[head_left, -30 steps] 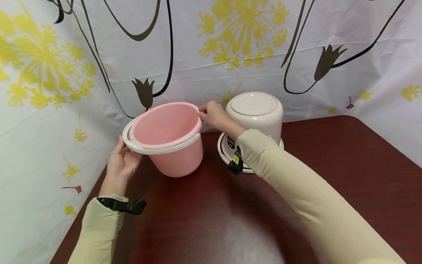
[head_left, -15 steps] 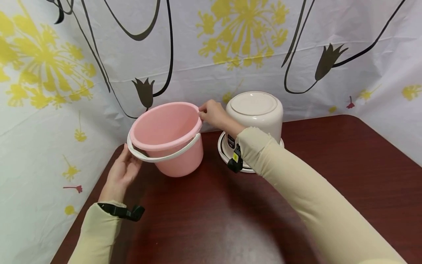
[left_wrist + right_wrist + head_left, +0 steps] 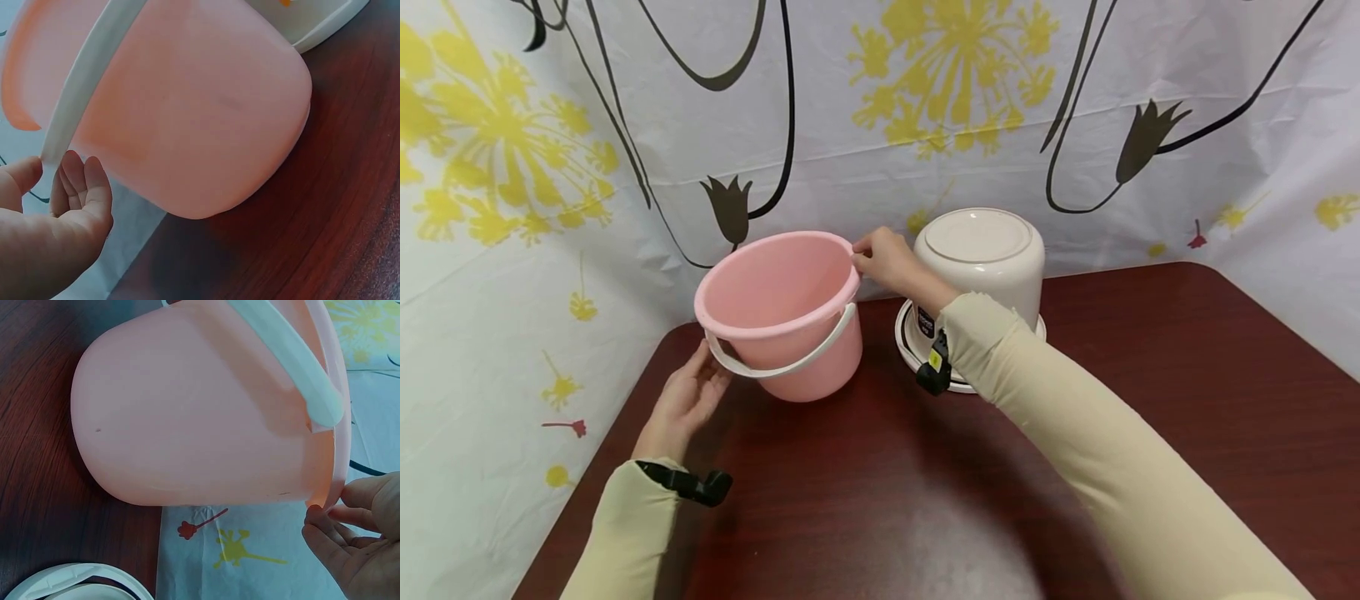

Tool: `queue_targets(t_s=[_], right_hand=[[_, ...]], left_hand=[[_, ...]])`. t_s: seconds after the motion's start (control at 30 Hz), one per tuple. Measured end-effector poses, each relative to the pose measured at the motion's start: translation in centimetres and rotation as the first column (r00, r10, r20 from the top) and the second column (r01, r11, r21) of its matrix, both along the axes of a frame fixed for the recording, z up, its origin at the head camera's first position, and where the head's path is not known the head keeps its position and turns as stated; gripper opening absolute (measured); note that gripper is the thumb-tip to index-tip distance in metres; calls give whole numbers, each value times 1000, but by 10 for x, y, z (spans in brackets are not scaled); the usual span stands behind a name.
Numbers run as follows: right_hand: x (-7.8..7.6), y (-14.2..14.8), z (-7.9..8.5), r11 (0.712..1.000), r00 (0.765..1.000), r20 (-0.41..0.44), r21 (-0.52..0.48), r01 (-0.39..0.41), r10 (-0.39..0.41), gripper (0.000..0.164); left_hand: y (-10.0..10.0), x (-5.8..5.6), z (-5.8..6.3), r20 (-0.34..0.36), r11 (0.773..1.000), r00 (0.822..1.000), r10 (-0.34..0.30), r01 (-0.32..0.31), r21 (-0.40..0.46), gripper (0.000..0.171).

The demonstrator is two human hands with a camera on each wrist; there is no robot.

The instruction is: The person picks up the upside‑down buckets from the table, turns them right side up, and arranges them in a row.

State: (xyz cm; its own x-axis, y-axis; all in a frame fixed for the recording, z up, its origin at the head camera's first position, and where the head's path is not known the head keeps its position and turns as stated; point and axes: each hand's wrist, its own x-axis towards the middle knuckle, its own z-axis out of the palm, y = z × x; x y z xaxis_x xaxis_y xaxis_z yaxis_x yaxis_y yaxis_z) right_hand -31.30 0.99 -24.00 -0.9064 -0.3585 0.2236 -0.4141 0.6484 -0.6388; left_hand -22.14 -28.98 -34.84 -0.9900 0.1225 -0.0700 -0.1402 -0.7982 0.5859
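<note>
The pink bucket (image 3: 778,292) sits between the person's two hands, mouth up and leaning a little toward nine o'clock, over the dark wood table (image 3: 1187,358); from here I can't tell whether its base fully touches down. The hands are apart. The right hand (image 3: 887,262) is between two and three o'clock on the bucket's rim, pinching the edge between thumb and fingers. The left hand (image 3: 688,400) is at about half past seven, thumb and fingertips closed on the white handle (image 3: 90,78), which hangs down around the near side. At three o'clock from the bucket, just past the right hand, stands an upturned cream tub (image 3: 977,242).
</note>
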Motion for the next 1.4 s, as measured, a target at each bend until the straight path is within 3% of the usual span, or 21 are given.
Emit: queue_targets(t_s=[0.27, 0.67, 0.87, 1.03, 1.2, 1.4], right_hand=[[0, 1, 1, 1000, 1000, -7, -20, -2, 2, 26], [-3, -1, -3, 1000, 999, -44, -15, -28, 27, 27], [2, 7, -1, 999, 998, -38, -15, -49, 48, 29], [16, 24, 10, 995, 993, -52, 18, -101, 102, 30], [36, 46, 14, 984, 984, -71, 82, -157, 163, 29], [58, 78, 8, 961, 964, -103, 153, -230, 247, 26]], left_hand=[[5, -3, 1, 81, 994, 997, 12, -4, -108, 26], [11, 2, 5, 185, 984, 980, 72, -40, -172, 19], [21, 15, 18, 242, 958, 965, 100, -28, -285, 21], [32, 32, 26, 270, 937, 954, 132, -32, -348, 18], [45, 51, 30, 306, 943, 943, 128, -20, -333, 15], [73, 69, 34, 261, 953, 964, 42, 40, -302, 17]])
